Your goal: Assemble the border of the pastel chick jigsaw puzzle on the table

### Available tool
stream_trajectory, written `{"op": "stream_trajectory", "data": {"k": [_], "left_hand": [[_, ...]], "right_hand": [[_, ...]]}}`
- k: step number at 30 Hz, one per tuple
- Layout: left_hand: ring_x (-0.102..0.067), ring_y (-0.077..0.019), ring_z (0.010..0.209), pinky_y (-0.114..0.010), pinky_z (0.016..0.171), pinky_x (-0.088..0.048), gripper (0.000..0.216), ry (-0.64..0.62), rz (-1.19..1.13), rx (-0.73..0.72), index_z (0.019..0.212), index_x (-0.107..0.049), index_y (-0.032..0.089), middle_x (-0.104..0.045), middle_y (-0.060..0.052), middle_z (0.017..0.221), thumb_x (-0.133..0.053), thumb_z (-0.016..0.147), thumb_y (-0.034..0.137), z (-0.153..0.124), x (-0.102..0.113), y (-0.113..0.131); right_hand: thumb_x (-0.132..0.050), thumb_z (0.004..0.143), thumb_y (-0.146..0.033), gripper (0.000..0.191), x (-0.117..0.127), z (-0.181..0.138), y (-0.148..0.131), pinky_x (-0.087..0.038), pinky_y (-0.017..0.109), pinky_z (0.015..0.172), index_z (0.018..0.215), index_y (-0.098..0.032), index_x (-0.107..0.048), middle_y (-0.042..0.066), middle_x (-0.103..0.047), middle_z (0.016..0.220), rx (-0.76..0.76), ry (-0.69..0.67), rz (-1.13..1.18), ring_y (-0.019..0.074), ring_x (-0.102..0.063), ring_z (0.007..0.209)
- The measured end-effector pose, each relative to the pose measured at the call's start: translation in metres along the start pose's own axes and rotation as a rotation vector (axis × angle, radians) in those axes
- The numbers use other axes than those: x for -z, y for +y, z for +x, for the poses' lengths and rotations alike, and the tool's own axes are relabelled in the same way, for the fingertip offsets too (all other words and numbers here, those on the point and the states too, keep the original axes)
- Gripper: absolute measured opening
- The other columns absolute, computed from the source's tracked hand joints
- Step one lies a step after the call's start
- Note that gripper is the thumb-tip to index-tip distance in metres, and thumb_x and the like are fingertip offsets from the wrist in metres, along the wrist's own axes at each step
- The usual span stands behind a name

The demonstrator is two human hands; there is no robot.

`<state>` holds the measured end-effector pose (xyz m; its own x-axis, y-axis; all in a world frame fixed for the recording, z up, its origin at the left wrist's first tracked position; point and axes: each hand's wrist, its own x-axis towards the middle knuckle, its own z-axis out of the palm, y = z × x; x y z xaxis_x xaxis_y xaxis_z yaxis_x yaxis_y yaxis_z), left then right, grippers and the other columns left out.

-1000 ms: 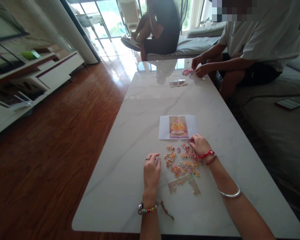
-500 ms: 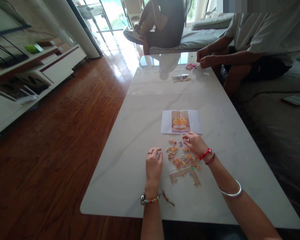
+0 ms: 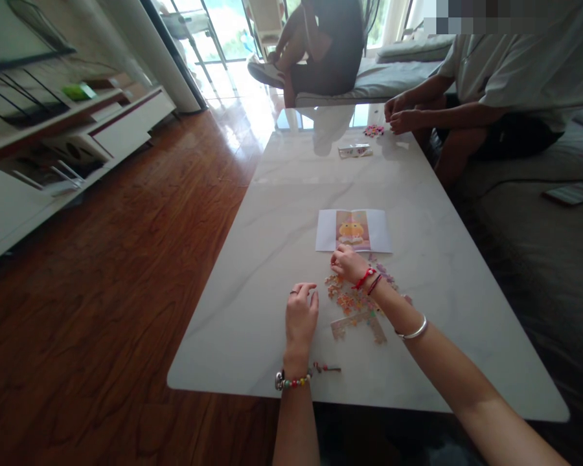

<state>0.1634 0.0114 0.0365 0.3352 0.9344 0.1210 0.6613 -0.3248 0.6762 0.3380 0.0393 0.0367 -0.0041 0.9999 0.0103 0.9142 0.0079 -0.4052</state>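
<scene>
Jigsaw pieces (image 3: 348, 301) in orange, yellow and purple lie loose in a pile on the white marble-look table. Below them is a joined strip of border pieces (image 3: 357, 321), partly under my right forearm. My right hand (image 3: 350, 264) reaches over the pile's upper left, its fingers pinched at a small jigsaw piece that is mostly hidden. To the left of the pile, my left hand (image 3: 301, 317) rests on the tabletop with fingers loosely bent, thumb apart and nothing held. Just beyond my right hand lies a creased reference sheet (image 3: 325, 230) with a yellow character picture.
At the table's (image 3: 233, 298) far end are a pink pile of pieces (image 3: 374, 131) and a clear packet (image 3: 355, 151). A co-worker's hands (image 3: 398, 116) are beside that pile. Another person (image 3: 328, 52) sits beyond. A sofa (image 3: 515, 207) borders the right side.
My right hand has moved left across the top of the pile, uncovering purple pieces on the right. My left hand has stayed nearly in place. The view has shifted slightly.
</scene>
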Motion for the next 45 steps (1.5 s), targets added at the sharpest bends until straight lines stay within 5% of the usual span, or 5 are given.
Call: {"op": "stream_trajectory", "data": {"k": [10, 16, 19, 32, 45], "left_hand": [[-0.057, -0.0145, 0.074, -0.031, 0.074, -0.045, 0.015, -0.023, -0.087, 0.030, 0.085, -0.058, 0.016, -0.058, -0.007, 0.089, -0.045, 0.078, 0.021, -0.007, 0.008, -0.003], [-0.058, -0.0108, 0.062, -0.021, 0.054, -0.044, 0.020, -0.550, -0.516, 0.096, 0.085, -0.056, 0.016, -0.060, -0.002, 0.074, -0.050, 0.075, 0.033, -0.013, 0.010, 0.014], [-0.056, -0.0098, 0.062, -0.019, 0.054, -0.043, 0.015, -0.664, -0.584, 0.084, 0.080, -0.056, 0.016, -0.060, 0.000, 0.069, -0.052, 0.073, 0.028, -0.019, 0.010, 0.020], [-0.057, -0.0103, 0.064, -0.020, 0.054, -0.042, 0.014, -0.622, -0.627, 0.173, 0.077, -0.053, 0.015, -0.061, -0.001, 0.069, -0.054, 0.072, 0.029, -0.042, 0.026, 0.015], [-0.057, -0.0105, 0.062, -0.020, 0.054, -0.042, 0.012, -0.603, -0.573, 0.239, 0.074, -0.055, 0.015, -0.063, -0.002, 0.065, -0.057, 0.066, 0.024, -0.058, 0.023, 0.013]], "right_hand": [[-0.058, 0.072, -0.023, 0.014, 0.014, -0.059, -0.014, -0.046, 0.025, 0.062, 0.084, -0.015, -0.058, 0.004, -0.062, 0.075, 0.025, 0.179, 0.372, 0.0116, -0.056, 0.064], [-0.059, 0.071, -0.023, 0.028, 0.014, -0.122, -0.036, -0.051, 0.028, 0.069, 0.099, -0.021, -0.054, 0.003, -0.066, 0.084, -0.080, 0.238, 0.704, 0.0136, -0.062, 0.075], [-0.058, 0.071, -0.022, 0.024, 0.010, -0.132, -0.044, -0.052, 0.027, 0.070, 0.095, -0.021, -0.057, 0.003, -0.066, 0.087, -0.077, 0.232, 0.776, 0.0138, -0.062, 0.077], [-0.061, 0.070, -0.027, 0.014, -0.008, -0.148, -0.048, -0.054, 0.027, 0.071, 0.081, -0.019, -0.064, 0.007, -0.056, 0.102, -0.046, 0.187, 0.859, 0.0130, -0.060, 0.079], [-0.060, 0.070, -0.026, 0.014, -0.011, -0.160, -0.052, -0.052, 0.025, 0.068, 0.082, -0.019, -0.064, 0.004, -0.057, 0.091, -0.110, 0.123, 0.897, 0.0107, -0.060, 0.071]]}}
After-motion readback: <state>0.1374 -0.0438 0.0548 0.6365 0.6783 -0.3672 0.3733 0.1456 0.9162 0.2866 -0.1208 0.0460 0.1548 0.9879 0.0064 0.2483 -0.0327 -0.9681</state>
